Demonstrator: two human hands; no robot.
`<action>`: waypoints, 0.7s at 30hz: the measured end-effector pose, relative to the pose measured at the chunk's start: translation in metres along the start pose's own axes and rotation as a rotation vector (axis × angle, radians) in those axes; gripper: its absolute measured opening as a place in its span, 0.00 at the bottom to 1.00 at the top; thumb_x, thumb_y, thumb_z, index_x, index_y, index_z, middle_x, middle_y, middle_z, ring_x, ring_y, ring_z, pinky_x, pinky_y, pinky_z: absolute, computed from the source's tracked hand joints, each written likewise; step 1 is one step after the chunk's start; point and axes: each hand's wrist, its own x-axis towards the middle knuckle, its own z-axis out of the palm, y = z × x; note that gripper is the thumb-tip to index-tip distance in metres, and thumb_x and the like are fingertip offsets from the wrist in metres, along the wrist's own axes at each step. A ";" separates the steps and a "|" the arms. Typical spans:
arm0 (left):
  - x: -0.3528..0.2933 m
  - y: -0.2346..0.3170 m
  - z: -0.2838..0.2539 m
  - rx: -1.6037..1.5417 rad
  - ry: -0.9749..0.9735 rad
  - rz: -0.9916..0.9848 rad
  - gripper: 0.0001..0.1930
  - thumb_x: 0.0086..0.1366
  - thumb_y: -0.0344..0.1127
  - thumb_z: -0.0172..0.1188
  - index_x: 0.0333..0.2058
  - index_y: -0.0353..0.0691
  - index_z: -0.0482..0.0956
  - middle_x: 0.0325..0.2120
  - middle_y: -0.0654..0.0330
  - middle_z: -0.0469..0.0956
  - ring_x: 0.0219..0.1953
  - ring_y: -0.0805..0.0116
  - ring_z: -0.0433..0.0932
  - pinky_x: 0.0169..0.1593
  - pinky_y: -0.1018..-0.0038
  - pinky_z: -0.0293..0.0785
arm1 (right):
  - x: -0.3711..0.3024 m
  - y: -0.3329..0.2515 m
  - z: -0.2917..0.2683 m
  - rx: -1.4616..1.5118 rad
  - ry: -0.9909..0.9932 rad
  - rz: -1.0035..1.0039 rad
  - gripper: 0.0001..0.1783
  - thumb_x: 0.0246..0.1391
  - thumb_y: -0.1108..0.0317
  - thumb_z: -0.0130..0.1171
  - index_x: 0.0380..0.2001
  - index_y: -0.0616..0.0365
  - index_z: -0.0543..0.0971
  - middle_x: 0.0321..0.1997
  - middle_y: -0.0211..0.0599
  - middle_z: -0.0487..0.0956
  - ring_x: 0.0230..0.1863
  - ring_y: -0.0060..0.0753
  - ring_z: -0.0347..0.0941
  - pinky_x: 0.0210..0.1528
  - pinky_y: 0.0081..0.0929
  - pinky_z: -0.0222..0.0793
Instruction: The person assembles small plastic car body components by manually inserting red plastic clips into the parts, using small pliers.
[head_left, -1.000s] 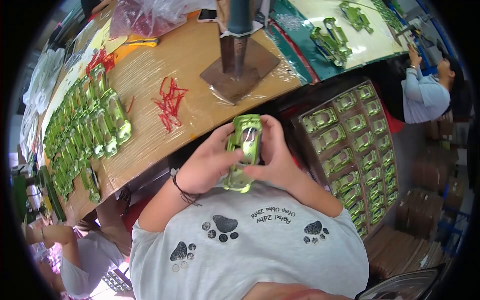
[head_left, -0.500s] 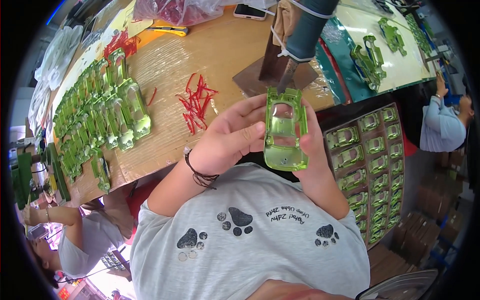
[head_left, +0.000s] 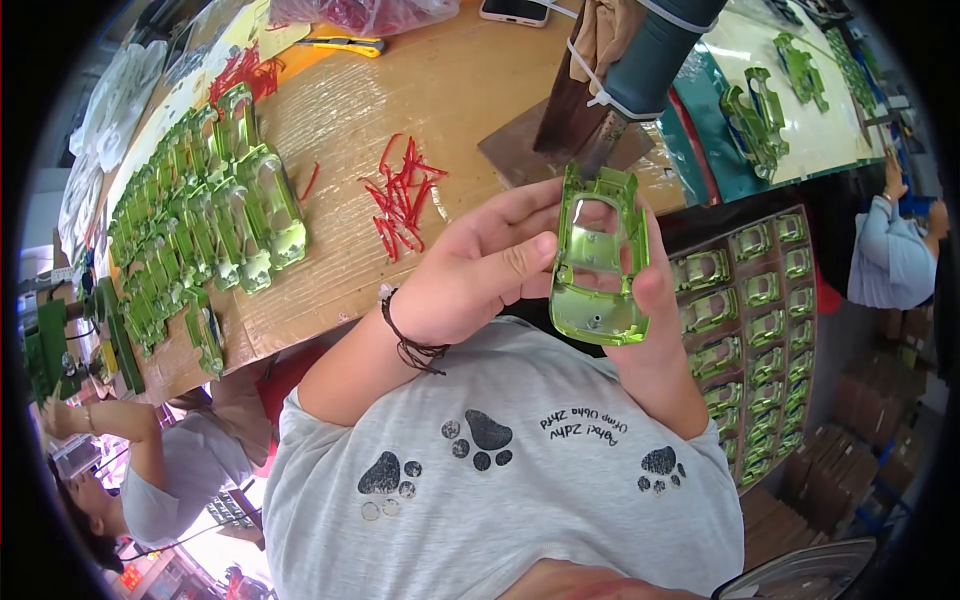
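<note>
A shiny green toy car body shell (head_left: 600, 308), with its hollow inside and a clear window piece showing, is held in front of my chest. My left hand (head_left: 490, 265) is closed on its left edge, thumb laid against the side. My right hand (head_left: 655, 285) grips the right edge, its fingers partly hidden behind the shell. Just beyond the shell's far end is the metal tip (head_left: 603, 140) of a dark green cylindrical tool (head_left: 655, 65) bound with white cable ties. Whether tip and shell touch, I cannot tell.
Rows of green car shells (head_left: 225, 215) lie left on the brown-covered table (head_left: 330, 110), near red plastic strips (head_left: 402, 195). A yellow utility knife (head_left: 345, 45) lies farther back. A compartment tray (head_left: 735, 330) of shells stands at right. Other people work on both sides.
Both hands and the car shell sit a little farther right in view, the shell slightly more tilted. The table scene has shifted too, as the view turned slightly. The grip is the same.
</note>
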 end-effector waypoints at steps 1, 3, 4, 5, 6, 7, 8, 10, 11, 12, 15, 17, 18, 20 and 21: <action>0.000 0.000 0.000 -0.006 -0.009 0.000 0.37 0.74 0.37 0.56 0.72 0.29 0.47 0.67 0.50 0.64 0.64 0.56 0.72 0.64 0.62 0.73 | 0.000 0.000 0.000 -0.003 -0.004 0.008 0.63 0.42 0.41 0.79 0.68 0.60 0.52 0.64 0.41 0.67 0.62 0.38 0.72 0.61 0.39 0.75; 0.000 -0.001 0.000 -0.006 -0.010 0.001 0.37 0.74 0.37 0.56 0.72 0.29 0.47 0.67 0.49 0.64 0.63 0.56 0.72 0.64 0.62 0.73 | 0.001 0.000 0.000 -0.001 -0.006 -0.001 0.63 0.42 0.41 0.78 0.68 0.60 0.52 0.64 0.41 0.68 0.62 0.38 0.72 0.61 0.40 0.75; 0.000 -0.001 0.000 -0.006 -0.012 0.004 0.37 0.74 0.37 0.56 0.72 0.29 0.47 0.67 0.49 0.65 0.63 0.56 0.73 0.64 0.62 0.73 | 0.001 0.001 0.000 -0.001 -0.009 -0.011 0.62 0.42 0.41 0.78 0.68 0.61 0.52 0.63 0.41 0.68 0.62 0.37 0.72 0.61 0.40 0.75; 0.000 -0.001 0.001 -0.007 -0.012 0.004 0.37 0.74 0.37 0.56 0.72 0.29 0.47 0.67 0.49 0.65 0.63 0.56 0.73 0.64 0.62 0.73 | 0.000 0.000 0.000 -0.001 -0.008 -0.011 0.62 0.42 0.41 0.78 0.68 0.61 0.52 0.63 0.41 0.68 0.62 0.37 0.72 0.61 0.40 0.75; -0.001 -0.001 0.002 0.004 -0.003 0.014 0.36 0.74 0.37 0.56 0.71 0.29 0.48 0.67 0.49 0.65 0.63 0.56 0.73 0.64 0.62 0.73 | 0.000 0.000 0.000 0.000 -0.009 -0.008 0.62 0.43 0.41 0.78 0.68 0.61 0.52 0.63 0.42 0.68 0.62 0.38 0.72 0.61 0.40 0.75; -0.001 -0.001 0.004 0.015 0.006 0.024 0.36 0.74 0.37 0.56 0.71 0.28 0.48 0.66 0.49 0.65 0.63 0.56 0.73 0.63 0.62 0.74 | -0.001 -0.001 0.000 0.002 -0.009 -0.004 0.61 0.43 0.41 0.78 0.67 0.62 0.53 0.63 0.42 0.68 0.62 0.38 0.72 0.62 0.41 0.75; -0.002 0.000 0.007 0.015 0.007 0.024 0.36 0.74 0.37 0.56 0.71 0.28 0.48 0.66 0.49 0.65 0.63 0.56 0.73 0.63 0.62 0.74 | -0.001 -0.002 0.000 0.002 -0.009 -0.003 0.61 0.43 0.41 0.78 0.67 0.62 0.53 0.63 0.42 0.68 0.62 0.38 0.72 0.62 0.41 0.75; -0.004 0.004 0.012 0.024 0.042 -0.002 0.35 0.75 0.38 0.54 0.71 0.28 0.49 0.66 0.48 0.65 0.63 0.55 0.73 0.64 0.61 0.73 | -0.002 -0.006 0.003 0.034 -0.047 0.059 0.57 0.45 0.41 0.76 0.65 0.61 0.55 0.62 0.43 0.69 0.61 0.38 0.74 0.61 0.42 0.76; -0.006 0.006 0.014 0.023 0.043 -0.003 0.35 0.75 0.38 0.54 0.71 0.28 0.49 0.66 0.48 0.65 0.63 0.55 0.73 0.64 0.61 0.73 | -0.003 -0.009 0.007 0.034 -0.047 0.060 0.57 0.45 0.41 0.76 0.65 0.61 0.55 0.62 0.43 0.69 0.61 0.38 0.74 0.61 0.42 0.76; -0.007 0.008 0.015 -0.002 0.038 -0.010 0.34 0.76 0.38 0.54 0.71 0.28 0.49 0.66 0.49 0.66 0.63 0.54 0.72 0.64 0.61 0.73 | -0.004 -0.011 0.014 0.054 -0.024 0.078 0.55 0.47 0.41 0.75 0.64 0.61 0.55 0.62 0.43 0.70 0.60 0.39 0.74 0.61 0.43 0.76; -0.007 0.010 0.014 -0.013 0.033 -0.016 0.34 0.76 0.39 0.53 0.71 0.28 0.49 0.65 0.49 0.67 0.63 0.54 0.72 0.65 0.60 0.72 | -0.003 -0.010 0.013 0.085 -0.029 0.101 0.52 0.49 0.41 0.74 0.63 0.60 0.57 0.62 0.43 0.70 0.59 0.39 0.75 0.60 0.44 0.76; -0.007 0.010 0.013 0.001 0.036 -0.016 0.33 0.76 0.39 0.52 0.71 0.28 0.50 0.65 0.49 0.67 0.64 0.54 0.72 0.65 0.60 0.71 | -0.002 -0.009 0.011 0.098 -0.056 0.109 0.51 0.49 0.41 0.73 0.63 0.59 0.57 0.61 0.43 0.71 0.59 0.39 0.75 0.60 0.44 0.77; -0.008 0.011 0.013 0.013 0.059 -0.021 0.33 0.76 0.39 0.52 0.71 0.28 0.50 0.64 0.49 0.67 0.63 0.54 0.72 0.65 0.60 0.71 | -0.002 -0.009 0.011 0.117 -0.043 0.138 0.51 0.49 0.41 0.73 0.63 0.59 0.58 0.61 0.42 0.72 0.59 0.38 0.75 0.60 0.44 0.77; -0.009 0.011 0.013 0.022 0.080 -0.032 0.33 0.76 0.39 0.52 0.71 0.28 0.50 0.64 0.49 0.68 0.63 0.54 0.73 0.65 0.61 0.72 | -0.001 -0.007 0.010 0.137 -0.025 0.166 0.51 0.49 0.41 0.74 0.63 0.59 0.59 0.60 0.40 0.72 0.59 0.37 0.75 0.60 0.43 0.77; -0.010 0.010 0.014 0.027 0.121 -0.024 0.33 0.76 0.38 0.52 0.70 0.28 0.49 0.64 0.49 0.68 0.63 0.55 0.73 0.64 0.61 0.72 | 0.002 -0.004 0.008 0.161 -0.028 0.185 0.51 0.48 0.41 0.74 0.63 0.59 0.60 0.60 0.39 0.73 0.59 0.37 0.75 0.59 0.42 0.77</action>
